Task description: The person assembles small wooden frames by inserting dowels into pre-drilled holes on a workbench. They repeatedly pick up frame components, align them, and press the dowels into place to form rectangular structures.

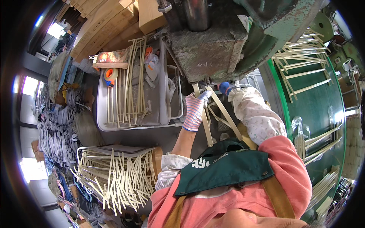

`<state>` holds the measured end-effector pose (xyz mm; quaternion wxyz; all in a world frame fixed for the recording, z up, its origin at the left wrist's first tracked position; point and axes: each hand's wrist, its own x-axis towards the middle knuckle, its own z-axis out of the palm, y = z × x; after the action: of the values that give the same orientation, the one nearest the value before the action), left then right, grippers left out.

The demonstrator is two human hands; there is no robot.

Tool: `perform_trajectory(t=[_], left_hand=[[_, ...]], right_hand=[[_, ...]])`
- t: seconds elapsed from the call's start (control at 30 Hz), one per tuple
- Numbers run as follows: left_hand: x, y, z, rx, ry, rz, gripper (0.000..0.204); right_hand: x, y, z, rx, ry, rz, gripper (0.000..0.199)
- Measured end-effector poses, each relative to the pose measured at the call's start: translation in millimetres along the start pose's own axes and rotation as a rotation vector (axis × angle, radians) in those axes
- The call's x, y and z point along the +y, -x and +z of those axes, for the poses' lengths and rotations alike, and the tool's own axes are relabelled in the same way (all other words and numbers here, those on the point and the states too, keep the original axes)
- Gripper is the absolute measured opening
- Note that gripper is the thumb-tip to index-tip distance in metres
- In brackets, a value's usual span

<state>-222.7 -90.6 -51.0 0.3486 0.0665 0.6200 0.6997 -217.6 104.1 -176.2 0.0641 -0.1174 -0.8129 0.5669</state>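
My left hand (pixel 194 111), in a striped glove, is closed around a pale, flat-strip frame (pixel 207 131) just below the machine. Its two long strips spread apart toward my body, with thinner pieces between them. My right hand (pixel 224 88), in a blue glove, is at the far end of the frame, right under the machine's heavy block. The sleeve cover and the machine hide most of it, so its grip does not show. Above both hands hangs the worn metal block of a green press (pixel 207 53).
On the left stands a white tray (pixel 100 114) with long pale strips, an orange-and-blue tape dispenser (pixel 110 76) and plastic bags. Nearer me, a rack is heaped with strips (pixel 118 174). To the right, a green conveyor table (pixel 315 108) carries more strips. Cardboard boxes (pixel 102 32) are stacked at far left.
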Motion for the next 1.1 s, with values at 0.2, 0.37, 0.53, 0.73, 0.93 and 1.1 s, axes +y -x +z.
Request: perform_trajectory(t=[0.2, 0.37, 0.53, 0.73, 0.93, 1.1], left_hand=[[-8, -3, -4, 0.046, -0.022, -0.043, 0.016], [-13, -2, -9, 0.02, -0.123, 0.009, 0.014], [-19, 1, -10, -0.07, -0.033, 0.092, 0.012], [-33, -6, -14, 0.041, -0.029, 0.315, 0.03], [-42, -13, -12, -0.061, -0.017, 0.34, 0.039], [-30, -12, -19, -0.182, -0.049, 0.311, 0.04]], right_hand=[[-1, 19, -14, -0.004, -0.027, -0.067, 0.024], [1, 32, -11, -0.155, -0.474, -0.222, 0.025], [-22, 30, -1, -0.031, 0.151, -0.126, 0.024], [-70, 84, 2, 0.288, 0.266, -0.218, 0.027], [-81, 85, 44, 0.319, -0.306, -0.036, 0.022], [-78, 76, 30, 0.232, -0.565, 0.117, 0.02]])
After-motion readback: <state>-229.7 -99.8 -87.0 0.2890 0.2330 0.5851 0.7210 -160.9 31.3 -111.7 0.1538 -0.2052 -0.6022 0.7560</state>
